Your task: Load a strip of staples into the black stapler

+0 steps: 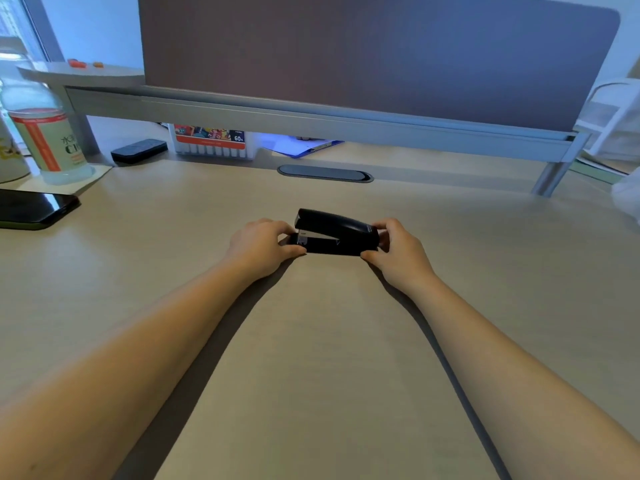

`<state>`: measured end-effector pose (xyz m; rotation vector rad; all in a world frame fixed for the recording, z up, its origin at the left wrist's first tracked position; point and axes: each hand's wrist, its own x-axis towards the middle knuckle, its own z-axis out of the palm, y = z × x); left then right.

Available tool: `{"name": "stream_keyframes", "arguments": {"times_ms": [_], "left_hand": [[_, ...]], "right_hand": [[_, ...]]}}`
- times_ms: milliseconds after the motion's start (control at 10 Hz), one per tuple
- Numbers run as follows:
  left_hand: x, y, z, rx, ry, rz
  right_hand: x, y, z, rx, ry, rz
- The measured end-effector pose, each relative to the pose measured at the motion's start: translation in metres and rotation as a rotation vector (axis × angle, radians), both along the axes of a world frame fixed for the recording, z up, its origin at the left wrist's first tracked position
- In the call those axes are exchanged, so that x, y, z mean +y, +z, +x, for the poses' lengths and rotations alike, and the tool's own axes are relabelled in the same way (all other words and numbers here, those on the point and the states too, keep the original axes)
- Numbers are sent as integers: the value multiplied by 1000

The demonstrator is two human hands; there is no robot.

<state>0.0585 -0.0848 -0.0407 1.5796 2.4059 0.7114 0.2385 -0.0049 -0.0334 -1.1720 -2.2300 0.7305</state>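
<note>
Two bare forearms reach in from the bottom edge, nearest the camera, and converge toward the middle of the pale wood tabletop (322, 341). The left hand (258, 245) curls around the front end of the black stapler (334, 233), thumb along the near side of its base and fingers wrapped over the far side. The right hand (398, 251) pinches the rear, hinge end in the same way, thumb on the near edge and fingertips on the back. Both hands are closed on the stapler, which lies lengthwise between them, resting on the tabletop. Its top arm is raised a little at the left end, showing a wedge of grey metal beneath. No strip of staples can be made out.

Farther off, a dark oval cable port (325, 173) sits in the tabletop behind the stapler. At the left edge lies a black phone (34, 207), and behind it stands a clear bottle (48, 133) with an orange and white label. A small black box (138, 150) and a case of markers (211, 140) sit under a grey raised shelf (311, 116), with a blue clipboard (301, 147) beside them. A dark divider panel (381, 53) rises behind the shelf.
</note>
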Motion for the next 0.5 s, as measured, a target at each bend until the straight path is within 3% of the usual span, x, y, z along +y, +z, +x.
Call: {"name": "stream_keyframes", "arguments": {"times_ms": [300,500], "left_hand": [[71,-1,-28,-23,38,21],[76,-3,-29,15,76,30]], "right_hand": [[70,-5,-42,-19,-68,46],[78,-12,-43,17,-97,-10]]}}
